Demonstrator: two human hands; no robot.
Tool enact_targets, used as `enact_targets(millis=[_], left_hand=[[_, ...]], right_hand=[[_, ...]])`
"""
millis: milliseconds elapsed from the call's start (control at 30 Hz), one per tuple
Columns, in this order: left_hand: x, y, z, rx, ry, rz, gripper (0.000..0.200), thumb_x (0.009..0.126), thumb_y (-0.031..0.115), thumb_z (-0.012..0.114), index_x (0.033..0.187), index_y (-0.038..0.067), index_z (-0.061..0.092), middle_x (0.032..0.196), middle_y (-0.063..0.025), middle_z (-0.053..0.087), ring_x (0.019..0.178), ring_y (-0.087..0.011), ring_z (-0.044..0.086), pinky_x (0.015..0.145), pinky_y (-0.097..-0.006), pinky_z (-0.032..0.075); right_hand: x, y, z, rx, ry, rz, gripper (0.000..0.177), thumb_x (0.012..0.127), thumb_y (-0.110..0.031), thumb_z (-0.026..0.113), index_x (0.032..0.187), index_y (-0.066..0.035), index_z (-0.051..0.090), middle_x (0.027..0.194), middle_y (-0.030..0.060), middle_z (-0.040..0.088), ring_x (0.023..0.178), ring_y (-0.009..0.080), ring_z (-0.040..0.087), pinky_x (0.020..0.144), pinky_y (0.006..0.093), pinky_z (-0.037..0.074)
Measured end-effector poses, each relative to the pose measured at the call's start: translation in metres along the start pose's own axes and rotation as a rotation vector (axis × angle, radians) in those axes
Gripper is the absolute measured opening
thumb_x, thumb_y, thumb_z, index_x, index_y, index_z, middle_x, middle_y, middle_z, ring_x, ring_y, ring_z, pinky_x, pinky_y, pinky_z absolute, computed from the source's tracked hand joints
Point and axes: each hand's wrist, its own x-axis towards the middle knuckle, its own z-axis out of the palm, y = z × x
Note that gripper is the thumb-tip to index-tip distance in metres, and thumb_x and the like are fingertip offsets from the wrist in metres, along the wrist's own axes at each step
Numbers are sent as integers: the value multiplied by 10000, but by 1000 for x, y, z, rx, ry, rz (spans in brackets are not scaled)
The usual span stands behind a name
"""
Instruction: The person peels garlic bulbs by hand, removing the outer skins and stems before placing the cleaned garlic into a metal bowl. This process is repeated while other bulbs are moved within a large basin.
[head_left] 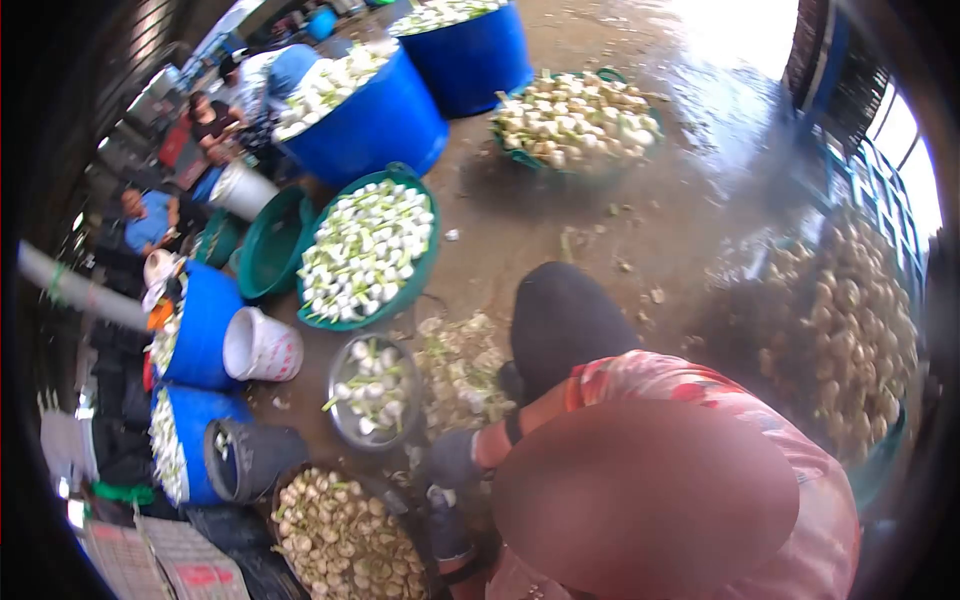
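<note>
Both my hands wear greyish gloves and are close together at lower centre, left of my pink floral sleeve. My right hand (455, 460) looks curled, and its fingers are blurred. Just below it, my left hand (445, 525) is also bent inward, with a small pale piece near its fingertips that I cannot make out. Beyond them stands a round metal bowl (411, 398) holding several white trimmed bulbs (375, 385) with green stems. Untrimmed brownish bulbs (345, 540) fill a basket beside my left hand. Scattered peelings (460, 370) cover the floor near my right hand.
A green tub (434, 235) of white bulbs stands past the bowl, near large blue tubs (390, 130). A white bucket (262, 345) and dark bucket (260, 460) are at left. Piled bulbs (840, 330) lie at right. Other people (150, 225) sit at upper left.
</note>
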Motion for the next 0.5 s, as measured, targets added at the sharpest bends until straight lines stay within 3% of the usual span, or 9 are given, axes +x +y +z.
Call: enact_targets(millis=[33,67,133,200,267,300,400,500], left_hand=[[0,-5,-1,-82,1,4,375,927,194,624,1258,40,536,937,-30,597,838,-169,585,661,-325,493],[4,2,0,-378,-11,-87,435,959,268,601,1327,53,515,965,-19,595,852,-158,584,668,-312,492],[4,35,3,-98,-13,109,469,999,289,555,1391,52,454,1067,-10,570,905,-144,556,768,-291,476],[4,36,-5,-125,-71,18,483,1022,310,525,1420,55,428,1124,-8,556,937,-133,541,814,-279,470],[9,29,-8,-476,-188,-318,478,1027,329,512,1414,61,434,1136,-14,553,948,-124,539,804,-276,473],[7,27,-7,-400,-165,-297,594,982,509,522,1413,105,455,1033,8,565,876,-105,557,680,-262,513],[4,11,-11,-314,-119,-251,600,992,501,508,1442,112,426,1095,1,573,900,-96,552,717,-257,507],[2,10,-10,-147,-59,-228,626,1000,465,512,1471,74,380,1253,-44,551,1002,-123,544,838,-272,490]], right_hand=[[3,10,5,61,5,-30,268,761,-297,659,888,-78,747,871,180,711,834,377,681,720,475,528],[5,14,8,123,1,-61,293,757,-307,657,910,-72,743,889,198,706,838,384,677,730,479,524],[6,14,7,133,-55,64,284,773,-314,654,917,-79,724,862,194,699,837,387,669,741,475,521],[-6,-13,-17,27,-79,92,270,852,-312,591,957,-89,701,891,170,692,849,373,666,759,469,517],[-13,-15,-28,-19,-39,63,266,896,-316,563,973,-91,682,901,157,687,856,367,663,774,463,514],[-13,-12,-24,-8,0,1,266,901,-322,567,970,-88,673,897,156,685,858,368,662,780,460,512],[-15,-2,-14,155,-6,-83,302,910,-343,591,1059,-88,653,944,173,681,896,382,650,804,459,509],[1,33,19,214,-30,-121,340,884,-358,645,1083,-83,660,986,187,691,909,390,649,819,457,503]])
